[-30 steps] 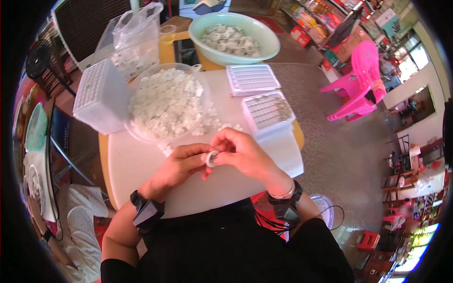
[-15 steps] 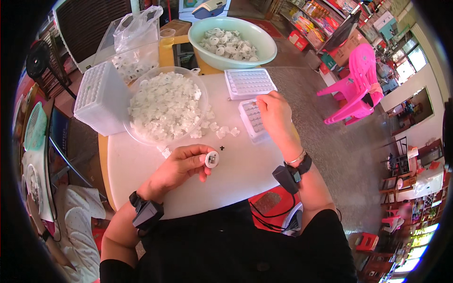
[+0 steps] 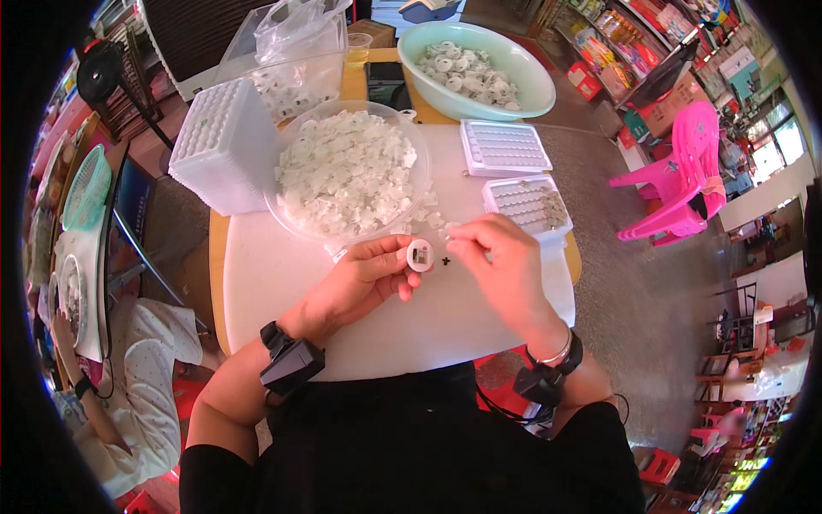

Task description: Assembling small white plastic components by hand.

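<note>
1. Over the pale tabletop [image 3: 368, 355], in the head view, your left hand [image 3: 364, 278] pinches a round white part [image 3: 420, 257] between thumb and fingers, its square opening facing up toward you.
2. Just to the right, your right hand [image 3: 509, 267] hovers with thumb and fingers drawn together; whether they grip something tiny, you cannot tell from this angle.
3. Between your hands, a small black cross-shaped piece [image 3: 446, 261] lies on the tabletop.
4. Beyond your left hand stands a clear bowl [image 3: 424, 167] heaped with translucent pieces, a stack of trays [image 3: 224, 146] to its left.
5. Past your right hand sit two white trays [image 3: 507, 147], one behind the other.
</note>
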`<state>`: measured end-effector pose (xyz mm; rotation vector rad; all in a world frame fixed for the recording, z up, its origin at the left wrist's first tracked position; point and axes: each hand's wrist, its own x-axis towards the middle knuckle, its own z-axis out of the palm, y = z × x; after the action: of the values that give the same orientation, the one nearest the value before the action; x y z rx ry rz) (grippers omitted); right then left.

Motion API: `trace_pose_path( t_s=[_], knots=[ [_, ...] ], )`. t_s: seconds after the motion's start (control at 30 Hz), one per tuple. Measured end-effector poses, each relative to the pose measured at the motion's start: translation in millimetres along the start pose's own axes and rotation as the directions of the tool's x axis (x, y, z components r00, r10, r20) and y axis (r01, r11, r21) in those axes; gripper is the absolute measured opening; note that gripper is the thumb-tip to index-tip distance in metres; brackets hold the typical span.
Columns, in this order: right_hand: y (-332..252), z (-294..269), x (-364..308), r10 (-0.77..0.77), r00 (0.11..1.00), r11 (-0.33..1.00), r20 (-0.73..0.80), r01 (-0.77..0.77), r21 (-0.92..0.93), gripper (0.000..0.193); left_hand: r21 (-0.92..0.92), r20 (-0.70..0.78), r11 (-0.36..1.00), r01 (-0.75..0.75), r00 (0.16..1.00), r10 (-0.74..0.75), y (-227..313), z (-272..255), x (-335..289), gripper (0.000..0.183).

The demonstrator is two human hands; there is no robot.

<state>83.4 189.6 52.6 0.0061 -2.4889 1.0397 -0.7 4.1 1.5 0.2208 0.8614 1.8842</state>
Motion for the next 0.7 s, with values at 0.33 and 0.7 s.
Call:
trace_pose_path(
  t_s=[0.33, 0.7],
  knots=[
    [-8, 14, -7, -0.126, 0.988, 0.991, 0.084, 0.13, -0.042, 0.007, 0.103, 0.038, 0.994, -0.035, 0.999, 0.031, -1, -3, -3, 0.028],
    [-10, 6, -1, -0.154, 0.958, 0.987, 0.242, 0.158, 0.002, 0.006, 0.212, 0.036, 0.977, -0.032, 0.999, 0.024, -5, -4, -3, 0.026]
  ],
)
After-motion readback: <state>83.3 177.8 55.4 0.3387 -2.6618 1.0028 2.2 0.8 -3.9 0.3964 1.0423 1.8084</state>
